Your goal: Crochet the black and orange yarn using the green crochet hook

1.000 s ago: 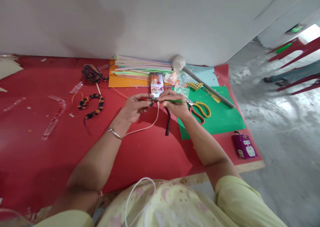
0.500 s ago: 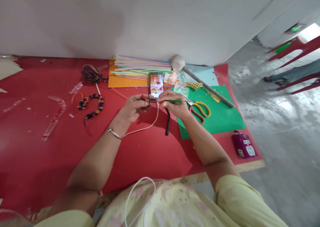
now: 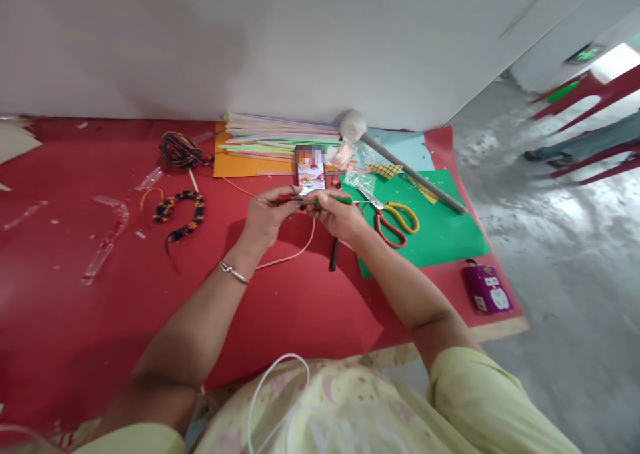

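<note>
My left hand [image 3: 266, 215] is closed, its thumb and fingers pinching a small piece of multicoloured yarn work [image 3: 284, 199] that is mostly hidden. Close against it, my right hand [image 3: 341, 219] grips a green-handled crochet hook [image 3: 339, 200], whose working end is covered by the fingers. An orange yarn strand [image 3: 237, 185] runs from the left hand toward a multicoloured yarn ball [image 3: 179, 149]. Just beyond both hands a phone [image 3: 311, 174] shows a picture on its screen. A curled crocheted strip [image 3: 194, 219] in black, orange and purple lies to the left.
Scissors [image 3: 397, 221] lie on green sheet [image 3: 445, 241] right of my hands. Behind are pastel strips [image 3: 285, 131] and a stick with a white ball end [image 3: 420, 177]. A pale cable [image 3: 287, 259] crosses the red table cover [image 3: 295, 307]. A purple box [image 3: 487, 287] sits near the right edge.
My right hand has moved left with the hook, so both hands now meet. The yarn piece is more covered than before. The whole view has shifted slightly.
</note>
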Available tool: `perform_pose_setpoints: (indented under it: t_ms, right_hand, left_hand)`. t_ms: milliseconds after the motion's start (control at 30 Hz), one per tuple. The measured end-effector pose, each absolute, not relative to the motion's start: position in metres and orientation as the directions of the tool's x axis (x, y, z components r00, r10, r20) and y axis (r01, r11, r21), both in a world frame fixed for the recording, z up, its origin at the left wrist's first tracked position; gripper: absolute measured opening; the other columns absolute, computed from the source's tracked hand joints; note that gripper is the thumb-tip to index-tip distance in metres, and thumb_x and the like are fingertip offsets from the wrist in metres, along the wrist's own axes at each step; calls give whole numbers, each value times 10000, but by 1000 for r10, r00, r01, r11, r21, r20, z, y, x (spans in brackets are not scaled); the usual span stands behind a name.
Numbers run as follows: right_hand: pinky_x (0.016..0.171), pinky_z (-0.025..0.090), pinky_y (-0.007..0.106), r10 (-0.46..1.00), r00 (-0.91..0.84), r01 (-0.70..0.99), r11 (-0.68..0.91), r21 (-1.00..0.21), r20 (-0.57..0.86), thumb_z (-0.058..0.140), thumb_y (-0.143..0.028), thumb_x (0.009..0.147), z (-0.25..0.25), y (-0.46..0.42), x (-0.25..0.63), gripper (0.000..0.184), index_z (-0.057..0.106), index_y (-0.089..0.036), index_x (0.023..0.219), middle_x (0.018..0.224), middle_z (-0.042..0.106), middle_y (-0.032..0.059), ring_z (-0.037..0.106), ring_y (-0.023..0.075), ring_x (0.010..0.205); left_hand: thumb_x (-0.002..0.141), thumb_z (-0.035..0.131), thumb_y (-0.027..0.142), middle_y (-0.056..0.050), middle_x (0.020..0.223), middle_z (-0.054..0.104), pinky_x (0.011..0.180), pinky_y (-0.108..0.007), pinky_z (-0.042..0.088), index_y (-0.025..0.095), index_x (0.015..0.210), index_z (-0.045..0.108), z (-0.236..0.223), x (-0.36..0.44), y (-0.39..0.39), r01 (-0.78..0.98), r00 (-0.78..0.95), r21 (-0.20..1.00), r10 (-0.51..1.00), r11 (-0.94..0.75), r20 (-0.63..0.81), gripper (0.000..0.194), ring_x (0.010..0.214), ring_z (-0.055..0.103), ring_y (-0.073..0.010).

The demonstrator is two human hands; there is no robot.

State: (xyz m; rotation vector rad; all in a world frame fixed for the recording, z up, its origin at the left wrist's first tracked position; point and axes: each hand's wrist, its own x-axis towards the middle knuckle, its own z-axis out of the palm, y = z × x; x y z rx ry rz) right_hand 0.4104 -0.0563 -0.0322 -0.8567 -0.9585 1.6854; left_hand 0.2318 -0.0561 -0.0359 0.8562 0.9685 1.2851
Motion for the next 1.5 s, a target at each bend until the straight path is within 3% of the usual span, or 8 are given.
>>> perform_pose_setpoints:
  t_ms: [267, 367, 500, 733, 967, 1133, 1300, 1500]
  right_hand:
    - [824, 604, 322, 978, -166, -103, 111, -988, 127, 746, -556, 909, -26, -60, 417, 334, 844, -238, 882, 1009, 779, 46, 714, 196, 958]
    - [1050, 571, 413, 931, -283, 92, 267, -959, 232, 706, -506, 941, -23, -52, 431, 354, 807, -257, 1172, 1161, 792, 63, 707, 250, 1156]
    - [1281, 335, 589, 838, -415, 535, 541, -649, 356, 649, -307, 877, -33, -30, 444, 765, 453, -209, 1610, 1548, 623, 133, 452, 356, 1521]
    - [1319, 157, 621, 879, -364, 837, 454, -306, 309, 475, -147, 803, -61, -7, 433, 795, 427, -61, 1592, 1556, 595, 193, 343, 363, 1578]
    - [1267, 309, 602, 858, -215, 731, 458, -506, 466, 530, -227, 832, -48, -13, 438, 661, 565, -127, 1484, 1349, 726, 146, 523, 341, 1418]
    - [926, 582, 439, 956, -287, 203, 123, -971, 61, 762, -491, 836, -35, -31, 437, 410, 769, -157, 1074, 1002, 788, 95, 708, 242, 936]
    - [808, 582, 310, 954, -300, -113, -28, -993, 7, 975, -513, 611, -33, -46, 415, 538, 725, -188, 960, 903, 763, 26, 692, 163, 842]
    - [595, 535, 254, 972, -229, -148, -92, -985, -56, 973, -443, 632, -34, -49, 406, 447, 718, -186, 893, 724, 707, -19, 648, 129, 650]
  left_hand:
    - [673, 912, 303, -56, 794, 796, 544, -221, 471, 205, 896, 872, -40, 227, -57, -315, 95, 945, 993, 92, -65, 247, 631, 641, -117]
    - [698, 910, 377, -55, 685, 750, 493, -211, 414, 172, 824, 858, -43, 226, -54, -254, 77, 960, 992, 116, -99, 246, 575, 602, -109]
    - [663, 901, 314, -46, 680, 733, 469, -191, 367, 162, 769, 817, -46, 225, -46, -410, -43, 902, 985, 137, -169, 203, 573, 594, -95]
    - [683, 856, 181, -36, 693, 715, 462, -167, 342, 157, 765, 761, -40, 222, -41, -589, -41, 780, 956, 212, -290, 128, 576, 577, -79]
    - [685, 896, 251, -37, 705, 729, 471, -166, 355, 169, 783, 789, -42, 223, -43, -572, -82, 807, 969, 145, -233, 167, 584, 588, -81]
    - [713, 908, 364, -26, 691, 721, 496, -200, 370, 186, 845, 840, -49, 227, -46, -378, -103, 925, 991, 35, -80, 231, 570, 558, -87]
    - [775, 881, 391, -6, 698, 696, 553, -231, 394, 209, 818, 852, -45, 233, -56, -161, -91, 985, 994, -69, 54, 190, 597, 519, -94]
    - [772, 874, 397, -13, 740, 699, 539, -229, 394, 214, 837, 853, -46, 236, -57, -238, -54, 971, 998, -33, 21, 195, 613, 527, -97]
